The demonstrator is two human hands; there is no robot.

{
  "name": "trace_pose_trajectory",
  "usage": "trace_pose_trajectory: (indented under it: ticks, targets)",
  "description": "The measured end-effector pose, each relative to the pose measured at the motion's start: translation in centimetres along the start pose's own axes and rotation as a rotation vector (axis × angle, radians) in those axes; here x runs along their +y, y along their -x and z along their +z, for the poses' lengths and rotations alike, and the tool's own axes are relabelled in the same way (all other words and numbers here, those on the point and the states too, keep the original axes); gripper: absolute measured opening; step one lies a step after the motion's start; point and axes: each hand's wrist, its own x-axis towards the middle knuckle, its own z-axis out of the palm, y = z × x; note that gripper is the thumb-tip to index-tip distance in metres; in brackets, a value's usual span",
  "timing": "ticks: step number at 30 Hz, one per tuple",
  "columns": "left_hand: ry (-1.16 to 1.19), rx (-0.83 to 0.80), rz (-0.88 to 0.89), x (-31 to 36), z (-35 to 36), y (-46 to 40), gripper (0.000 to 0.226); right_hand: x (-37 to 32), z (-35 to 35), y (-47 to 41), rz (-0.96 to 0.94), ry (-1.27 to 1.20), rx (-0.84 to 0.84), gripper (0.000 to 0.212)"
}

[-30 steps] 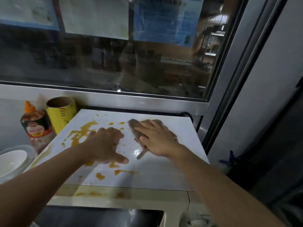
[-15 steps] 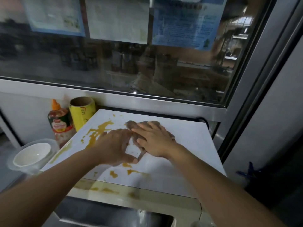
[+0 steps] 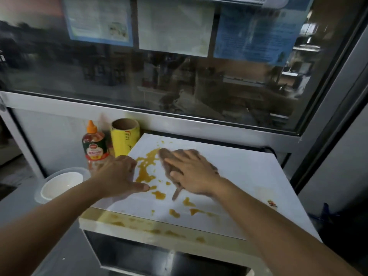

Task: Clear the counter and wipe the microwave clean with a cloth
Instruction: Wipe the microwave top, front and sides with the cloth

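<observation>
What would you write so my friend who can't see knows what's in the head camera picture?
A person's right hand presses a brown cloth onto a white microwave top splattered with orange sauce; the left hand rests at its left edge.

On the white microwave top (image 3: 249, 176), the right hand (image 3: 194, 172) presses a brown cloth (image 3: 169, 162); the left hand (image 3: 119, 176) rests at its left edge. Left of the microwave stand an orange-capped sauce bottle (image 3: 94, 148), a yellow cardboard roll (image 3: 124, 140) and, nearer, a white bowl (image 3: 59, 185).

Microwave top (image 3: 249, 176) right half free; sauce bottle (image 3: 95, 148), yellow roll (image 3: 124, 139) crowd left edge; bowl (image 3: 59, 185) prob. nearby.
</observation>
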Motion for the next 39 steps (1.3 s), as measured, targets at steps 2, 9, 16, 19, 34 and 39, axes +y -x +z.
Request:
trace_pose_trajectory:
  ticks: [2, 9, 16, 19, 34, 39]
  targets:
    - [0.008, 0.002, 0.009, -0.4, -0.1, -0.2, 0.09, -0.4, 0.3, 0.8, -0.118, -0.063, -0.014, 0.05]
    - [0.143, -0.044, 0.081, -2.0, -0.7, -1.0, 0.081, 2.7, -1.0, -5.0, 0.163, -0.031, 0.013, 0.048]
    - [0.157, -0.028, 0.133, -3.0, -0.2, -1.2, 0.085, -3.2, 0.3, -8.5, -0.084, -0.101, 0.061, 0.046]
    - [0.189, 0.025, 0.159, -3.0, -0.5, -0.5, 0.077, -2.2, -0.3, -6.3, -0.203, -0.246, -0.005, 0.044]
    - [0.37, 0.065, 0.048, -5.1, 0.5, 5.1, 0.076, -4.7, 0.4, -1.7, -0.307, -0.137, 0.006, 0.051]
    - [0.449, 0.128, -0.019, -5.5, 1.5, 6.6, 0.081, -5.4, 0.3, -2.7, 0.07, -0.002, -0.001, 0.049]
